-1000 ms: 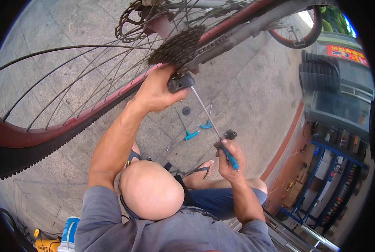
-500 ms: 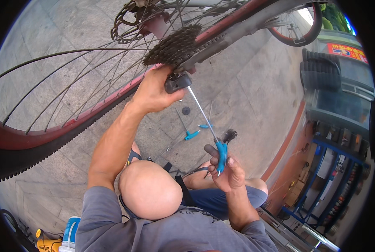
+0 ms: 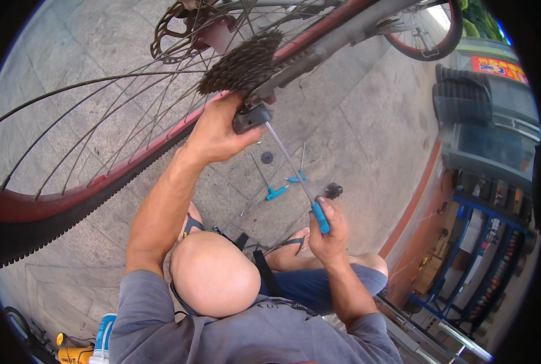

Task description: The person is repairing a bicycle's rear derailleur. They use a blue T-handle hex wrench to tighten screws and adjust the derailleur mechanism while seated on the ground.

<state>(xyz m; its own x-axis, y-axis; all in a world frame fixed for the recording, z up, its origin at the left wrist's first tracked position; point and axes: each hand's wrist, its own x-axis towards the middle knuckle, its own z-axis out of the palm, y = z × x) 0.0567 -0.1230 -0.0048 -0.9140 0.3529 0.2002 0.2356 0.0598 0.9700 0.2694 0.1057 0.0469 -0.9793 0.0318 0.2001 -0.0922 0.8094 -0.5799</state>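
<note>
My left hand (image 3: 213,133) is wrapped round a dark rear derailleur (image 3: 252,118), holding it against the bicycle frame just below the cassette (image 3: 244,64). Its fingertips are partly hidden behind the derailleur. In my right hand (image 3: 332,235) is a T-handle hex key (image 3: 288,159), gripped by its blue handle, with the long steel shaft slanting up to the left. The tip meets the derailleur, though its exact seat is hidden. Past my right hand, a dark bicycle part (image 3: 333,191) lies on the ground.
On the paving lie two more blue T-handle hex keys (image 3: 276,193) and a small black toothed wheel (image 3: 267,158). The spoked rear wheel (image 3: 94,158) fills the left. A blue shelf rack (image 3: 464,255) and stacked black tyres (image 3: 462,97) stand at the right.
My right hand has closed round the blue handle, which has turned; before, its fingers were looser with the thumb apart. My left hand keeps its hold on the derailleur.
</note>
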